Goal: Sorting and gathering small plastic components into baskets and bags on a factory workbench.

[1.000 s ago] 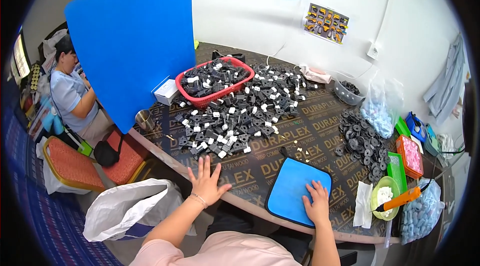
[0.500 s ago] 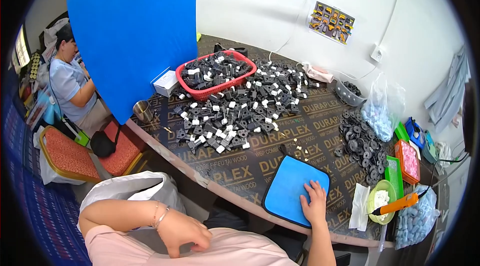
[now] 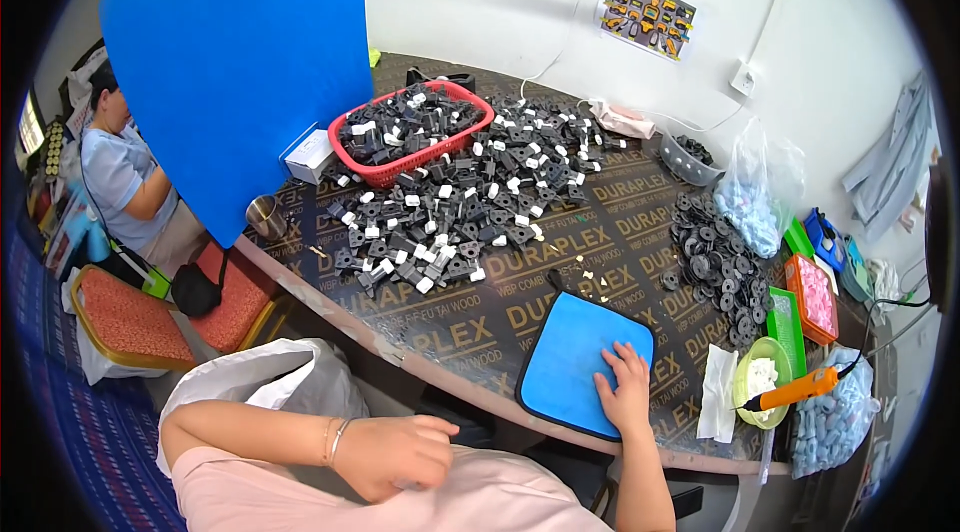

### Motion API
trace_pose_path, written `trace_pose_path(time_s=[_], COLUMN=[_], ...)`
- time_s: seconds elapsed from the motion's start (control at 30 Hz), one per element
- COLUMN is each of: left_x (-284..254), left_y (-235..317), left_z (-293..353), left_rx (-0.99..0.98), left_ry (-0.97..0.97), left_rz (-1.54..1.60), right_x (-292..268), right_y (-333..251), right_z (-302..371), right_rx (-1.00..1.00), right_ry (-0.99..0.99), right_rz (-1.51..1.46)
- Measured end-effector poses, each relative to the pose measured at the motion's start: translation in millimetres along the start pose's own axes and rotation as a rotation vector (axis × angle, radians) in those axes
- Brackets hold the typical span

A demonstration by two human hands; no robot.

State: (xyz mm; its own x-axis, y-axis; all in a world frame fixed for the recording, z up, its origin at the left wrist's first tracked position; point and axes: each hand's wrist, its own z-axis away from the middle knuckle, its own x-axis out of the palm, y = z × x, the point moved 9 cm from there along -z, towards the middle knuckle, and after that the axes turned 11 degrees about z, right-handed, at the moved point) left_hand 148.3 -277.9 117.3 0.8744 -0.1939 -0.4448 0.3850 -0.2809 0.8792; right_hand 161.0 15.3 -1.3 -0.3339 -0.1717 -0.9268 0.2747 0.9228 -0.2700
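The right hand (image 3: 626,387) lay on the blue pad (image 3: 570,357) at the bench's (image 3: 435,317) front edge, grip spread. The left hand (image 3: 395,452) was before the pink shirt (image 3: 490,497), grip curled; whether pinching something, I could not tell.

The light is bright and rather even, strongest on the white wall (image 3: 480,17), darker beneath the table (image 3: 392,356), whose front edge looks curved inside the round, black-bordered view.
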Motion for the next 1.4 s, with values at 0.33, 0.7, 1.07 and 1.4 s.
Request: trace_pose_path(time_s=[0.33, 0.7, 1.07, 1.4], left_x=[35, 24, 24, 68], left_y=[-20, -8, -23, -55], left_z=[9, -4, -3, 57], left_rx=[-0.367, -0.289, -0.247, -0.896], left_ry=[-0.210, -0.068, 0.052, -0.654], left_rz=[-0.123, -0.254, 0.371, -0.129], right_x=[2, -1, 2, -2], right_y=[0, 0, 1, 3], right_z=[-3, -5, -4, -5], right_rx=[0.008, 0.009, 0.014, 0.019], right_ry=[-0.002, -0.002, 0.007, 0.021], right_rz=[-0.016, -0.025, -0.031, -0.015])
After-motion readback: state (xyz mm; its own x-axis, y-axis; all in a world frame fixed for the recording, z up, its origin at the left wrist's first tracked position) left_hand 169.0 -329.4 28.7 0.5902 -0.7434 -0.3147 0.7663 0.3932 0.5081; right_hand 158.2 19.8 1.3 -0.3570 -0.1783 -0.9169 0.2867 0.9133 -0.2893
